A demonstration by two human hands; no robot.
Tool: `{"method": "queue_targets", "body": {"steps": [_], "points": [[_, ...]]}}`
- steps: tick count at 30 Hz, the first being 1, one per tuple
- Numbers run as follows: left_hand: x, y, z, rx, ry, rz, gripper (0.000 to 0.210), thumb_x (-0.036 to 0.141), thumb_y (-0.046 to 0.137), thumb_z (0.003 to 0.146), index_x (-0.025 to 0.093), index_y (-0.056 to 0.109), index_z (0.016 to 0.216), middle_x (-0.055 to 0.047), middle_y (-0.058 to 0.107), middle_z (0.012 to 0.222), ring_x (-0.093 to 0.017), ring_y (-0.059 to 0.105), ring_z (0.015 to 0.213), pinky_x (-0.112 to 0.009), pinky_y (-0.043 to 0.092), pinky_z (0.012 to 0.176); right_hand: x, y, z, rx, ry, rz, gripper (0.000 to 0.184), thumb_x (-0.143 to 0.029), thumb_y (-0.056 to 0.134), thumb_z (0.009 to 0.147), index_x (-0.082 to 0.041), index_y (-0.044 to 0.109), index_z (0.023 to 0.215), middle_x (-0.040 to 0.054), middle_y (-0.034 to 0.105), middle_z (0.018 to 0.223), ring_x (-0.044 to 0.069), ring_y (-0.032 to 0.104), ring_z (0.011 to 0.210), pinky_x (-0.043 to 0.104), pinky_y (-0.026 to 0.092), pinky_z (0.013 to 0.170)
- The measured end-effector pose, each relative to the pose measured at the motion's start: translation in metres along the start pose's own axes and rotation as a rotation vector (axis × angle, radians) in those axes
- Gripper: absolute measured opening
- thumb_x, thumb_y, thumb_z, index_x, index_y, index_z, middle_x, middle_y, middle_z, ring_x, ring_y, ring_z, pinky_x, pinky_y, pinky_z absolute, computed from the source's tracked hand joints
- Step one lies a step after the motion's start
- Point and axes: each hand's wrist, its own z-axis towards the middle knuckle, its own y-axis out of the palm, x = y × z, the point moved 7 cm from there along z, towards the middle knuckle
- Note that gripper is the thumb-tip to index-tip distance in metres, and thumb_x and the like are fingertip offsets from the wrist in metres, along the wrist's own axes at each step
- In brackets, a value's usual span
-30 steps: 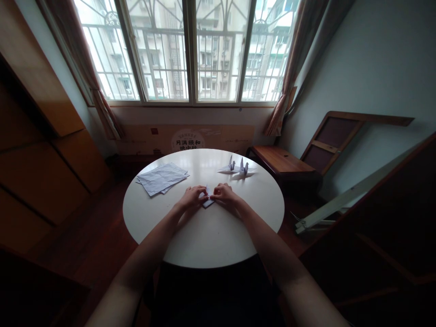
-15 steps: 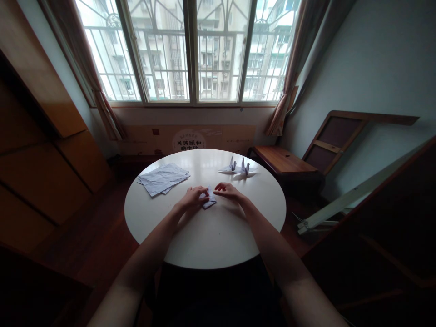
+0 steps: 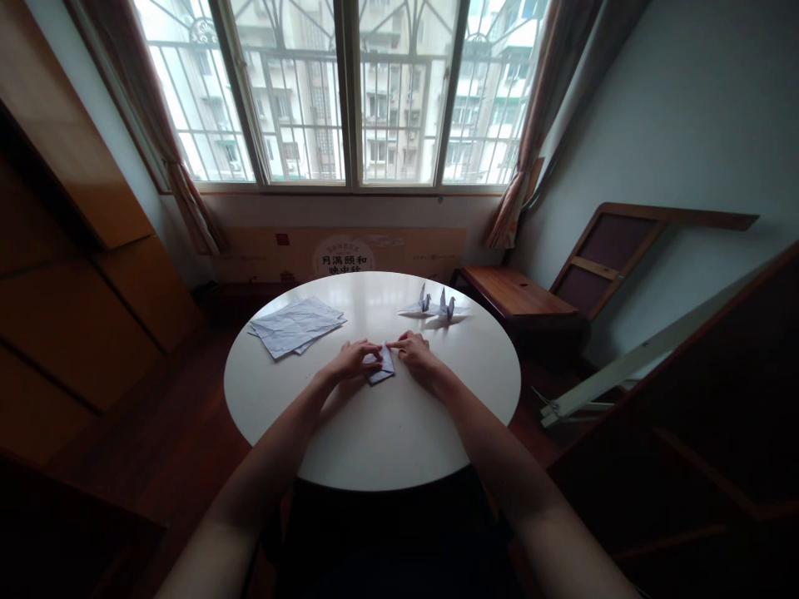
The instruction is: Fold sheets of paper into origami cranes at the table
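A small piece of folded paper (image 3: 383, 368), pale and creased, lies on the white round table (image 3: 387, 441) between my two hands. My left hand (image 3: 357, 360) is on its left side, fingers bent and closed on the paper. From the right, my right hand (image 3: 414, 353) has its fingers curled, with the forefinger reaching to the paper's far tip and pressing there. Parts of the paper are covered by the fingers. Beyond my right hand stand two paper cranes (image 3: 448, 306), side by side with wings spread.
A loose stack of creased paper sheets (image 3: 296, 324) lies at the table's left. Behind the table a long printed cardboard box (image 3: 405, 245) leans under the window. A low wooden bench (image 3: 518, 291) stands at the right, and cabinets (image 3: 131, 291) line the left.
My right hand has come in from hovering just right of the paper, and its forefinger now touches the far tip. My left hand stays on the paper. The view shifted slightly.
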Motion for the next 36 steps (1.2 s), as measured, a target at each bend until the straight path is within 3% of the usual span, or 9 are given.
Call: {"method": "queue_targets", "body": {"steps": [6, 13, 18, 24, 31, 36], "points": [[-0.003, 0.002, 0.000, -0.002, -0.029, 0.003, 0.026, 0.047, 0.059, 0.086, 0.030, 0.068, 0.103, -0.001, 0.056, 0.137, -0.032, 0.036, 0.137, -0.057, 0.020, 0.111, 0.001, -0.001, 0.002, -0.040, -0.043, 0.066, 0.037, -0.010, 0.053, 0.080, -0.030, 0.077, 0.099, 0.0067, 0.063, 0.105, 0.022, 0.054, 0.095, 0.033, 0.040, 0.090], [0.000, 0.000, -0.002, -0.006, -0.025, 0.029, 0.027, 0.047, 0.057, 0.087, 0.030, 0.067, 0.104, -0.002, 0.054, 0.139, -0.030, 0.038, 0.136, -0.053, 0.022, 0.113, -0.009, -0.005, -0.001, -0.081, -0.204, 0.243, 0.038, -0.003, 0.052, 0.074, -0.027, 0.079, 0.086, 0.0041, 0.065, 0.102, 0.017, 0.060, 0.089, 0.029, 0.045, 0.090], [0.000, -0.004, -0.003, 0.059, -0.023, 0.058, 0.027, 0.044, 0.055, 0.089, 0.028, 0.066, 0.107, -0.005, 0.060, 0.131, -0.027, 0.051, 0.124, -0.052, 0.027, 0.111, -0.011, -0.005, 0.000, -0.053, -0.194, 0.220, 0.017, -0.024, 0.066, 0.078, -0.024, 0.078, 0.089, 0.0048, 0.065, 0.095, 0.017, 0.061, 0.084, 0.028, 0.046, 0.082], [0.001, -0.005, -0.003, 0.103, -0.008, 0.054, 0.029, 0.049, 0.053, 0.089, 0.026, 0.066, 0.102, -0.005, 0.063, 0.123, -0.026, 0.057, 0.114, -0.050, 0.030, 0.108, -0.012, -0.001, 0.000, 0.017, -0.062, 0.074, 0.029, -0.051, 0.073, 0.073, -0.024, 0.076, 0.085, 0.0052, 0.064, 0.085, 0.021, 0.057, 0.087, 0.032, 0.041, 0.081], [0.001, -0.005, -0.003, 0.103, -0.006, 0.053, 0.026, 0.044, 0.055, 0.088, 0.027, 0.066, 0.104, -0.005, 0.062, 0.126, -0.027, 0.056, 0.116, -0.050, 0.030, 0.108, -0.013, 0.000, -0.002, -0.065, -0.047, 0.073, 0.034, -0.053, 0.077, 0.067, -0.028, 0.075, 0.090, 0.0055, 0.062, 0.094, 0.026, 0.052, 0.099, 0.035, 0.038, 0.087], [-0.001, -0.004, -0.002, 0.102, -0.013, 0.039, 0.023, 0.042, 0.057, 0.087, 0.027, 0.067, 0.101, -0.005, 0.061, 0.129, -0.028, 0.055, 0.119, -0.050, 0.030, 0.109, -0.008, -0.001, 0.001, -0.107, -0.114, 0.101, 0.037, -0.048, 0.081, 0.063, -0.028, 0.076, 0.094, 0.0065, 0.062, 0.098, 0.027, 0.053, 0.099, 0.037, 0.038, 0.089]]}}
